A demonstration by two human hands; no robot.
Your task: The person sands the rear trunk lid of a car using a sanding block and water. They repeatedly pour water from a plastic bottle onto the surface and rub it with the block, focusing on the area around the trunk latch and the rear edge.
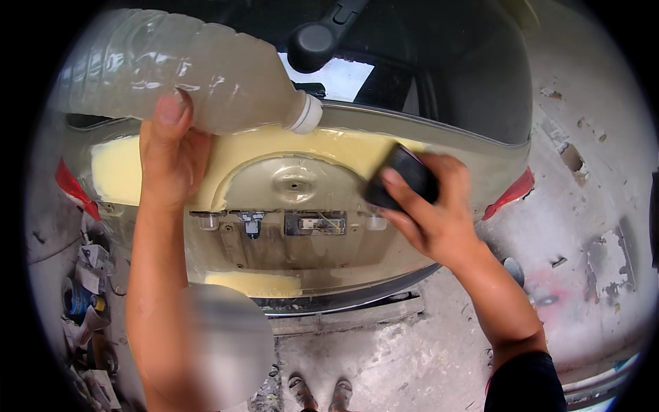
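Note:
My left hand (170, 154) is closed around a large clear plastic bottle (206, 69) of cloudy liquid. The bottle lies tilted nearly sideways, its white cap (306, 114) toward the right and slightly down. In my right hand (443, 206) is a black sanding block (405, 175), held at the right end of a yellow filler band (329, 146); the hand is a little blurred. Both hands are over a beige car tailgate (257, 182), whose upper panel looks wet and glossy. More yellow filler (117, 168) covers the panel's left side.
Above the panel are the dark rear window (467, 82) and a wiper arm's base (317, 44). Red tail lights (511, 196) flank the tailgate. A blurred round grey object (230, 347) is beside my left forearm. Clutter, including a blue roll (79, 299), lies at left on the stained concrete floor (384, 350).

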